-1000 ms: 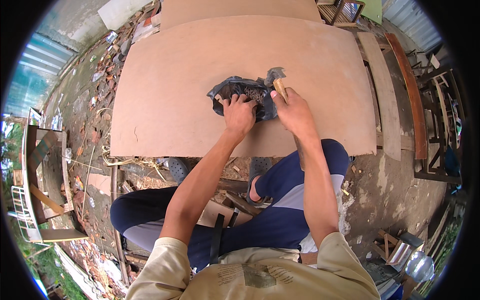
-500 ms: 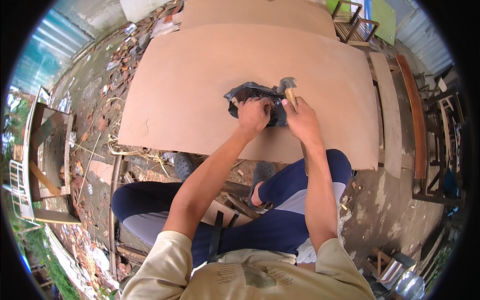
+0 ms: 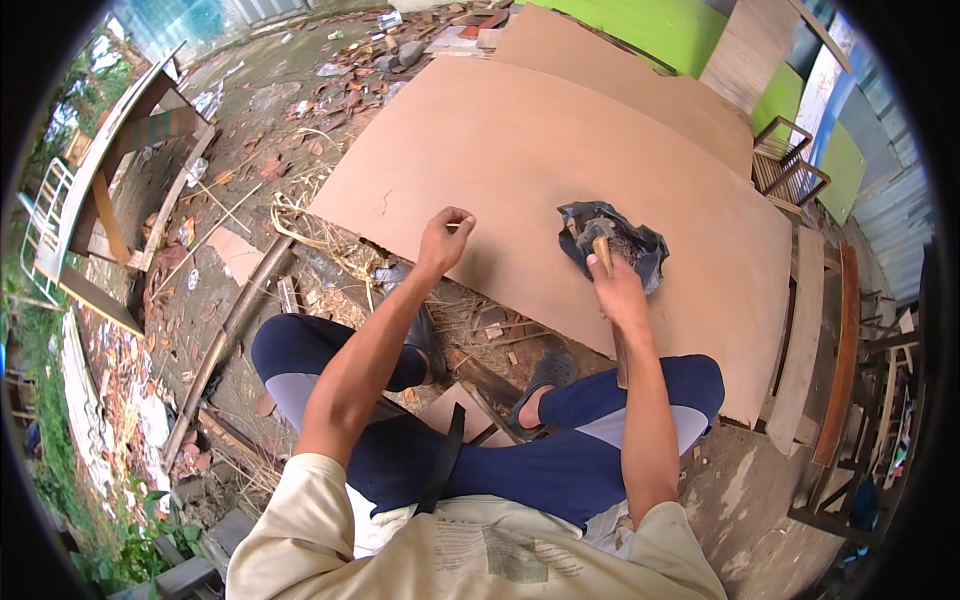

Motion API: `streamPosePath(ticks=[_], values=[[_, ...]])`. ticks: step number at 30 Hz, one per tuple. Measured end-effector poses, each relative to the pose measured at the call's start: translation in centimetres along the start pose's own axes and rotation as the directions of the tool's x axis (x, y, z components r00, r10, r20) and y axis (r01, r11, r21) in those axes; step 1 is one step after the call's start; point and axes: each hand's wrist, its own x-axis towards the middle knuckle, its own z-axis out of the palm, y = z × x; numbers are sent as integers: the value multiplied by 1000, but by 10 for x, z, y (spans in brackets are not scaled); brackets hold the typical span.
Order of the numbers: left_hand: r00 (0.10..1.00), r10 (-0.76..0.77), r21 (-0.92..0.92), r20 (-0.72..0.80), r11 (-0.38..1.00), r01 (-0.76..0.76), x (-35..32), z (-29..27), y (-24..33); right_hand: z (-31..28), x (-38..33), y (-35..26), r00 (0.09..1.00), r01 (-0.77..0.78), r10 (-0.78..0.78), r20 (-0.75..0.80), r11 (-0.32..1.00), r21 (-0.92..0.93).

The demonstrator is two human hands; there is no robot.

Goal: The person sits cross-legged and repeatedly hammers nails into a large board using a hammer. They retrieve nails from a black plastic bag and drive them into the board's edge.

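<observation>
A large brown board lies flat on the ground in front of me. My left hand hovers over its near edge with the fingertips pinched together; whatever is between them is too small to make out. My right hand grips a hammer by its wooden handle, which runs back along my forearm. The hammer's head rests at a crumpled black plastic bag lying open on the board, with small dark bits inside. I am seated at the board's edge with my legs in dark blue trousers folded.
More boards and green panels lie behind the large one. A long plank and metal frames stand to the right. Scrap wood, straw and litter cover the ground on the left, beside a wooden frame.
My left hand has left the black bag and moved left to the board's near edge, fingers now pinched. My right hand still holds the hammer at the bag. The view has swung left.
</observation>
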Motion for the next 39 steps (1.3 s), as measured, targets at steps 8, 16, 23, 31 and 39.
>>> streamPosePath(ticks=[8, 16, 23, 31, 39], values=[[998, -60, 224, 14, 973, 56, -5, -94, -65, 69, -9, 2, 961, 242, -205, 184, 947, -211], [991, 133, 364, -14, 924, -119, -9, -97, -84, 85, -7, 1, 963, 250, -218, 160, 944, -214], [989, 145, 316, -33, 940, -127, -15, -85, -78, 94, -3, 0, 967, 221, -182, 178, 947, -234], [937, 307, 346, -164, 908, -237, -16, -73, -103, 108, 0, -9, 957, 250, -214, 196, 950, -186], [887, 368, 355, -281, 898, -260, -22, -61, -110, 153, 14, -65, 899, 393, -347, 267, 908, -145]])
